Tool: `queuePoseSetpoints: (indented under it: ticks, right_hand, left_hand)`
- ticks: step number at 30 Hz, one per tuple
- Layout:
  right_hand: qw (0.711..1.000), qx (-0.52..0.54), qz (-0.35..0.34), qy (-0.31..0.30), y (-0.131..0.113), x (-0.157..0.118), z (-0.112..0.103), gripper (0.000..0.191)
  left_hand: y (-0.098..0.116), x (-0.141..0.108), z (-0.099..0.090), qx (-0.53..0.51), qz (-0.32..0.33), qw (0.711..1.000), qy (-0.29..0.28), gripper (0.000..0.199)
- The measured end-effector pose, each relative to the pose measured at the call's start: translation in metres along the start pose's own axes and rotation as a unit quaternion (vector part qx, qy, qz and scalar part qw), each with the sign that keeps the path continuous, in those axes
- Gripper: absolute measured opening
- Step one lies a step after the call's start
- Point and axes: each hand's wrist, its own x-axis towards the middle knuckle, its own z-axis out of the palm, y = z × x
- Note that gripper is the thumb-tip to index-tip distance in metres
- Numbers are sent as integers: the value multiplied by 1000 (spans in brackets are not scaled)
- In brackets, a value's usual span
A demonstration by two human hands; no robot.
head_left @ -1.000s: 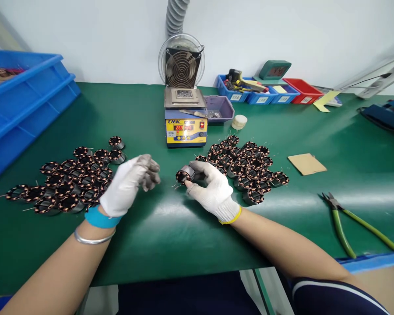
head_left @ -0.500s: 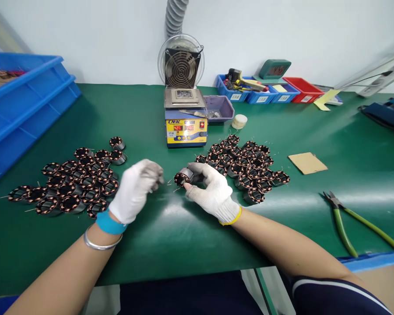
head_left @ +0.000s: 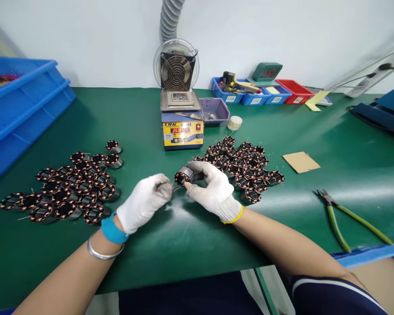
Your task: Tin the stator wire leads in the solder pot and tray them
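One wound ring (head_left: 185,174) in hand

Tabletop (head_left: 170,258): bears a left group (head_left: 72,180) and a right group (head_left: 239,162); which is finished, I cannot tell. Right hand (head_left: 215,188): fingers closed on the wound ring, between groups. Left hand (head_left: 144,201): fingers bunched by its wire ends (head_left: 174,188), grip unclear.

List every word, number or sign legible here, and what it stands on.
"CMW": yellow front panel, brand mark; last letter uncertain.
"263": red display, left number; any decimal point is unclear. The right number is too blurred.
Too small or blurred to read: model name, white sticker, bin labels, digits on the green clock.
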Motion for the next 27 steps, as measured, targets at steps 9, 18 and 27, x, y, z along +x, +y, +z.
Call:
queuePoseSetpoints:
  ticks: [9,18,27]
  right_hand:
    - [915,-362,-160,79,-62,159,-47,46]
    - [798,-575,-181,-8,-72,274,-15,41]
    - [779,-587,-217,-34,-51,290,-1,38]
  left_hand:
    - [-21,13,27,219,81,972,28,53]
    - [-28,18,26,291,83,953,3,61]
    - [-29,21,28,308,75,948,2,56]
